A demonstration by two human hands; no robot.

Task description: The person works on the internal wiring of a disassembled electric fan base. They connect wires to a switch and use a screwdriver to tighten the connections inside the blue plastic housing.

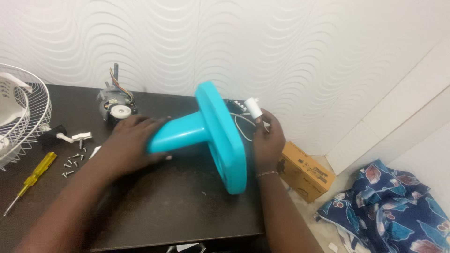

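Head cam: you're gripping the turquoise fan base (213, 136) neck w/ left hand (129, 145), right hand (268, 140) fingers pinching the white capacitor (253, 107); keep base steady, wires slack.

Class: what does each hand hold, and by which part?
Left hand grips the turquoise fan base by its neck; right hand pinches a small white cylinder.
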